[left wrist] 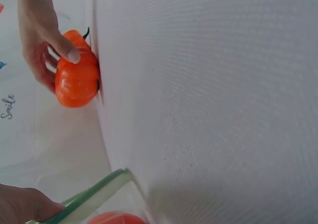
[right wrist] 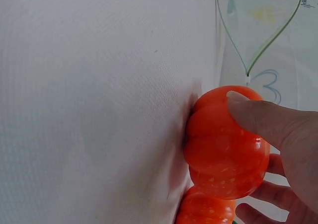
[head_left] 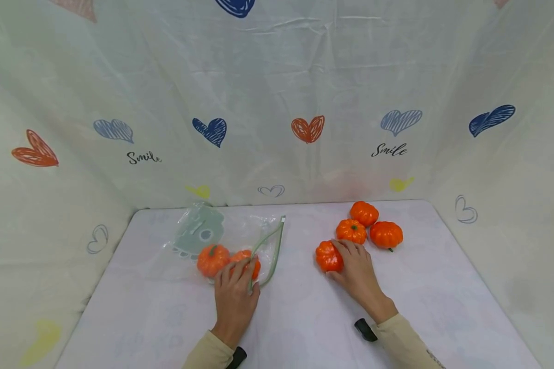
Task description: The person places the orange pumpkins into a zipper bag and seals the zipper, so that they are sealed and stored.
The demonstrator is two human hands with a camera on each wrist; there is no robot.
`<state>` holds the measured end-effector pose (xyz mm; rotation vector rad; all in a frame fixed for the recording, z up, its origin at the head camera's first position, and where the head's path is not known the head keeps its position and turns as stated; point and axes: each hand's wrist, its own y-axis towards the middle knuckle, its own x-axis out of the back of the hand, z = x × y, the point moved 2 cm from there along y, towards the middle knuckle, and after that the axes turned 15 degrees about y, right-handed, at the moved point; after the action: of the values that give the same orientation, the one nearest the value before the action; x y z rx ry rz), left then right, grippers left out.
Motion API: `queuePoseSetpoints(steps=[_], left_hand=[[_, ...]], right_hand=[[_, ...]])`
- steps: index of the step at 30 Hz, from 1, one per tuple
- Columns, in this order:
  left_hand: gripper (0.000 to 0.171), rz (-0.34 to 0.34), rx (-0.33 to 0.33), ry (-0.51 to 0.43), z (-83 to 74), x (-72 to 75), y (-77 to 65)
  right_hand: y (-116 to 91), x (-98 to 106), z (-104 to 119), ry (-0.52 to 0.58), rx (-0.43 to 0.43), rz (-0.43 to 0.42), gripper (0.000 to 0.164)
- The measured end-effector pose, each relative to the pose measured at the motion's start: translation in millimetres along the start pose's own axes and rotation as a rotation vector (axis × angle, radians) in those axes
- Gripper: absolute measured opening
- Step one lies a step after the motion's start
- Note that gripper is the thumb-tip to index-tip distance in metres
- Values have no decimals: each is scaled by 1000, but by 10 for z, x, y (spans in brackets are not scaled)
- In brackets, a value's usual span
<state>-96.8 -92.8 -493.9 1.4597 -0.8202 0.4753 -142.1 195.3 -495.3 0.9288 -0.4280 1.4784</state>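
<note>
Gripping an orange pumpkin (head_left: 327, 256) right of the frame's centre, the right hand (head_left: 357, 269) has thumb and fingers parted only as far as its girth, curled about its right side. That hold seems meant to steady the smooth, round body. The pumpkin sits low at the tabletop (head_left: 304, 318), squat and ribbed; I can't make out its stem, so which way it points stays unsure, and no long axis stands out.

Left of centre lies a clear bag (head_left: 198, 230), its length running across the frame, its green-edged mouth (head_left: 276, 256) facing right, towards that pumpkin. The left hand (head_left: 236, 293) pinches the near edge between thumb and fingers, probably to keep the mouth apart. Inside are a left pumpkin (head_left: 214, 260) and, partly behind the fingers, a second one (head_left: 245, 254).

Just beyond the right hand cluster a far pumpkin (head_left: 364, 213), a middle pumpkin (head_left: 351, 231) and a right-hand pumpkin (head_left: 386, 235). Behind hangs a heart-printed cloth (head_left: 258, 66).
</note>
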Motion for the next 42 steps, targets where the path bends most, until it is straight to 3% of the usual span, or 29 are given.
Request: queuePoseSetpoints(steps=[8, 13, 23, 31, 42], left_hand=[[67, 22, 8, -1, 0, 12, 11], [68, 20, 0, -1, -2, 21, 9], [68, 13, -3, 5, -2, 18, -12], [69, 12, -10, 13, 1, 25, -11], [69, 58, -3, 11, 20, 36, -6]], right_hand=[[6, 14, 36, -39, 31, 11, 84], [0, -21, 102, -7, 19, 11, 82], [-61, -191, 349, 69, 110, 6, 82], [-38, -328, 545, 129, 131, 44, 83], [27, -575, 778, 158, 185, 81, 83]])
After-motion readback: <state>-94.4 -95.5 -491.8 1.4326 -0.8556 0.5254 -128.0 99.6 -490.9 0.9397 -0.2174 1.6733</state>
